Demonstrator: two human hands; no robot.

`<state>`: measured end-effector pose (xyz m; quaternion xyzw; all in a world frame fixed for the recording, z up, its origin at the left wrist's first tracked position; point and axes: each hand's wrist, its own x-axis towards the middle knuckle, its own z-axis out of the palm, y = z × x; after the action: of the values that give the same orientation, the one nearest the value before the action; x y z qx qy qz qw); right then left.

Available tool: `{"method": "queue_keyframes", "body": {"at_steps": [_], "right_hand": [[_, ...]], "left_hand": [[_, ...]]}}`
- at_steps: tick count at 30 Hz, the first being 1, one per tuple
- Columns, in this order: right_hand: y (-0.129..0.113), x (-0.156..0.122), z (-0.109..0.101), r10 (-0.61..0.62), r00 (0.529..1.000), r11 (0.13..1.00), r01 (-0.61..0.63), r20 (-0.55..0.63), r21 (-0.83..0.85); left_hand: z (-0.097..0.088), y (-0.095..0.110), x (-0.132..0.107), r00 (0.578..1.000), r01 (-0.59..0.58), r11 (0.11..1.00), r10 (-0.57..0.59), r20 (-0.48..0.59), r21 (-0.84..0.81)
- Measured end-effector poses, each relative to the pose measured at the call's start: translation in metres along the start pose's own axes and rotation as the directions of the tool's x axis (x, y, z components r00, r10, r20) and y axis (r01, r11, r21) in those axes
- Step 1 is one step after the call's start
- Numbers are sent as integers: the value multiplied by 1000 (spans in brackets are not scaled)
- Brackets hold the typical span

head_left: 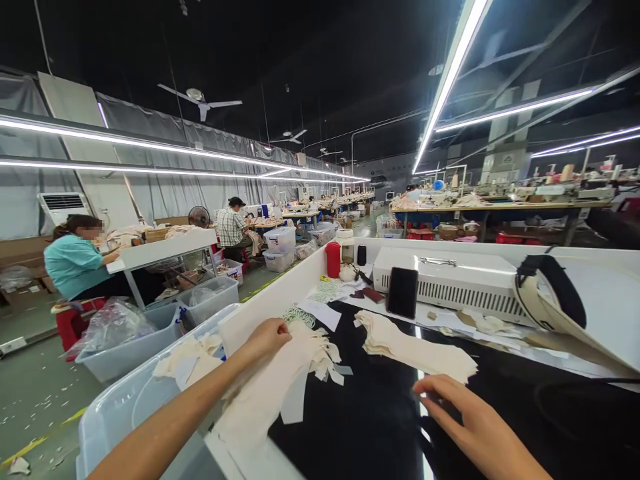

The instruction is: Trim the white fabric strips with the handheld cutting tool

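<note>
My left hand (267, 339) is closed, with fingertips pinched at the upper edge of a cream fabric piece on a loose pile (270, 383). That pile lies at the left side of the glossy black tabletop (345, 427), its strip-like ends fanned toward the middle. A pale paper-like piece (295, 398) sticks out from under it. My right hand (463, 417) hovers over the black surface, thumb and fingers apart and holding nothing. Just beyond its fingertips lies a neater stack of long cream fabric pieces (415, 347).
A phone (403, 292) leans against a white slotted machine housing (450, 277). A red thread cone (333, 260) stands in the back left corner by the white table wall (280, 283). Left of the table is a plastic bin (115, 407) with fabric. Two people sit working farther left.
</note>
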<state>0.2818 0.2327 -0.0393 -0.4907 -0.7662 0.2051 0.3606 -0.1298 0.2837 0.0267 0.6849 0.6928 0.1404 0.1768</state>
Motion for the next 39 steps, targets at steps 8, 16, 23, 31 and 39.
{"method": "queue_keyframes", "body": {"at_steps": [8,16,23,31,39], "right_hand": [[-37,-18,20,53,991,981,-74,121,179],[-123,-39,61,309,838,364,-542,451,758],[-125,-42,55,412,832,148,-463,371,874],[-114,-50,43,431,846,95,-388,314,917],[-128,-57,41,400,855,87,-396,332,914]], "left_hand": [[-8,5,-14,989,-106,983,88,-120,-151],[10,77,-84,925,-376,858,370,-89,-350],[38,123,-127,851,-418,774,517,93,-475],[52,108,-103,933,-146,646,342,114,-749],[65,120,-115,846,95,494,417,331,-864]]}}
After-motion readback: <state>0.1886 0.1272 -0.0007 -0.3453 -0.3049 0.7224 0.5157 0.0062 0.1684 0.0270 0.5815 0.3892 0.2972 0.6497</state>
